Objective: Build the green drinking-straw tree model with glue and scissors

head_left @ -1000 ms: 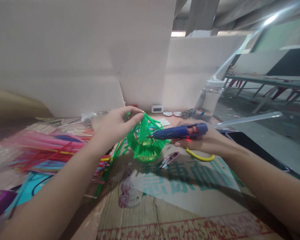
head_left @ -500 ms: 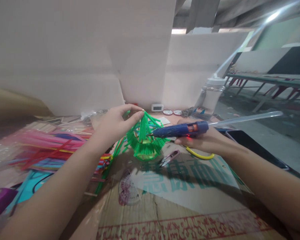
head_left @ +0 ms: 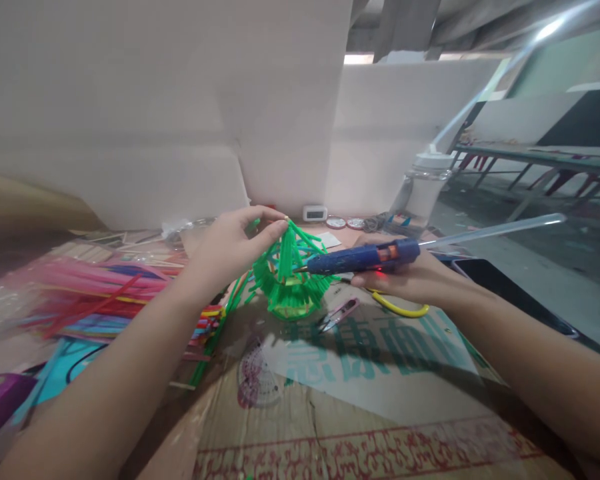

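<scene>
Near the middle of the table stands a green craft model (head_left: 294, 297), cone-topped and built of thin green strips that look like pipe cleaners. My left hand (head_left: 245, 237) is closed on its peak, thumb and fingers pinching the tip. In my right hand (head_left: 405, 277) is a blue hot glue gun (head_left: 363, 259), its red light lit and a clear glue stick (head_left: 495, 230) sticking out of the back. The nozzle points left and is at the model's strips; whether it touches them I cannot tell. Small pink-handled snips (head_left: 341, 313) lie just below the gun.
Bundles of coloured pipe cleaners (head_left: 115, 293) cover the left. A clear protractor (head_left: 257, 380) lies in front; a yellow curved handle (head_left: 400, 308) and a dark phone (head_left: 510, 293) lie right. Behind stand a small digital clock (head_left: 315, 213) and a water bottle (head_left: 425, 187) with a straw.
Both hands keep their holds on the model and the glue gun. The nozzle stays by the strips, with the gun's rear raised very slightly.
</scene>
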### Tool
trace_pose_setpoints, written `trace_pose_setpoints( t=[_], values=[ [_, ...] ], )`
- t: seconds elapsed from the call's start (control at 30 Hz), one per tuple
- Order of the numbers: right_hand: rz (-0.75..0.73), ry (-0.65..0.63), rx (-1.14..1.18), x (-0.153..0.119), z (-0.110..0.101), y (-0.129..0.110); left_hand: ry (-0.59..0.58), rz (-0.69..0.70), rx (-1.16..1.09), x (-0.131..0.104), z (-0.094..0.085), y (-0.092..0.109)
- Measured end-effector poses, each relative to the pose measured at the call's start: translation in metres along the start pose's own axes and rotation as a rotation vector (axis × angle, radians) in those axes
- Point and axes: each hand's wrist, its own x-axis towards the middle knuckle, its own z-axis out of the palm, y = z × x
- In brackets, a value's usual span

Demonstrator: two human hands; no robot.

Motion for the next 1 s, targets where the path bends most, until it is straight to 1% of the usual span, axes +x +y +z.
trace_pose_setpoints(
  t=[0.07, 0.17, 0.4, 0.5, 0.6, 0.87, 1.0],
  values=[
    [-0.025, -0.018, 0.034, 0.001, 0.000, -0.001, 0.004, 0.003, 0.005, 0.000, 0.000, 0.000],
    [-0.012, -0.027, 0.043, 0.001, 0.001, 0.000, 0.003, -0.001, 0.007, 0.000, 0.000, 0.001],
    [0.013, -0.008, 0.017, -0.001, 0.003, 0.007, -0.004, 0.002, 0.017, 0.001, -0.001, 0.001],
    [0.000, 0.015, -0.047, -0.002, 0.003, 0.011, -0.008, 0.002, 0.003, 0.001, -0.001, 0.001],
    [0.020, 0.032, -0.105, -0.002, 0.003, 0.014, -0.003, 0.001, 0.010, 0.001, -0.001, 0.000],
    [0.036, 0.021, -0.033, -0.001, 0.004, 0.009, 0.004, -0.001, 0.022, 0.000, -0.001, 0.001],
    [0.070, 0.045, -0.086, -0.001, 0.005, 0.012, -0.001, 0.001, 0.027, 0.000, -0.001, 0.001]
  ],
)
